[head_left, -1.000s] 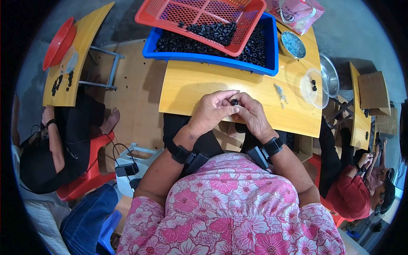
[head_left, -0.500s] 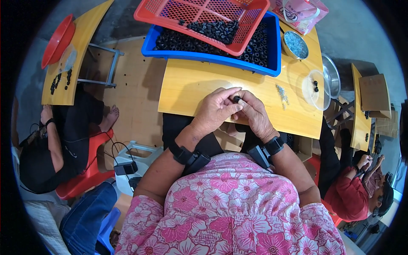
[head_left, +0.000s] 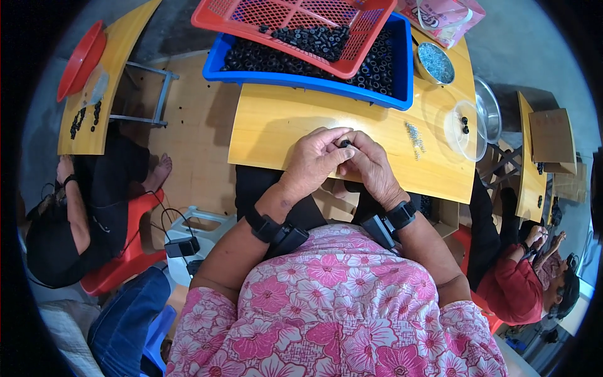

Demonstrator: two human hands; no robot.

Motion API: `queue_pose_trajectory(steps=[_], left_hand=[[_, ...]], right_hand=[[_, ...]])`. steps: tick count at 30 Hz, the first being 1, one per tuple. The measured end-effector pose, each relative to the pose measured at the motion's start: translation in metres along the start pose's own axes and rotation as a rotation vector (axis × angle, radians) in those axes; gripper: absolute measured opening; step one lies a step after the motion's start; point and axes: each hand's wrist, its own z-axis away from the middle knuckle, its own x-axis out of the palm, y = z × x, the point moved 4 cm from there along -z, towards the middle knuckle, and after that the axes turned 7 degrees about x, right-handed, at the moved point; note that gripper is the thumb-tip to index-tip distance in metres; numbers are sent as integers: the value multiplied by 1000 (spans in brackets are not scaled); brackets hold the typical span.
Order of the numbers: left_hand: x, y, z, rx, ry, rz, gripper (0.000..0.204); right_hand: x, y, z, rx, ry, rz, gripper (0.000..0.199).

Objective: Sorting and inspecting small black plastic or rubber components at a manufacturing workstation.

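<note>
Yellow wooden surface (head_left: 282, 125), centre of the frame, carrying all the work items. Along its far edge, upper centre, a blue tray (head_left: 308, 78) filled with small black rings; a red mesh basket (head_left: 251, 16) rests tilted across the tray, holding more of the same rings. Right of centre lies a clear round lid (head_left: 463, 135) with two black pieces on it; above it, upper right, a small bowl of pale metal parts (head_left: 436, 63). Between the hands and the lid, a little heap of small screws (head_left: 414, 135) lies on the bare wood.

Left hand (head_left: 314, 163) and right hand (head_left: 370, 166), just below centre, meet at the near edge of the surface. Grip: the fingertips of both hands are pressed together around one small black ring (head_left: 345, 144), which shows between them at the top of the joined hands; which hand bears it cannot be told. Compared with half a second earlier, the hands are in nearly the same place with the ring between the fingertips as before, suggesting that fine work on this one piece is under way rather than a fetch of a new one.

Other people sit at the left and lower right edges of the frame.
</note>
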Motion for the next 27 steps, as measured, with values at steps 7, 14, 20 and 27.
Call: queue_pose_trajectory(steps=[7, 14, 20, 27], left_hand=[[0, 6, -1, -42, -46, -99, 42], [0, 5, 1, -63, -61, -50, 42], [-4, 2, 0, 6, -56, -138, 40], [-1, 3, -1, 12, -26, -155, 39]], right_hand=[[-1, 5, 0, 36, 1, -86, 18], [-2, 13, -1, -34, 10, -37, 19], [-1, 11, -1, 17, 32, 32, 19], [-2, 7, -2, -83, 48, 29, 18]])
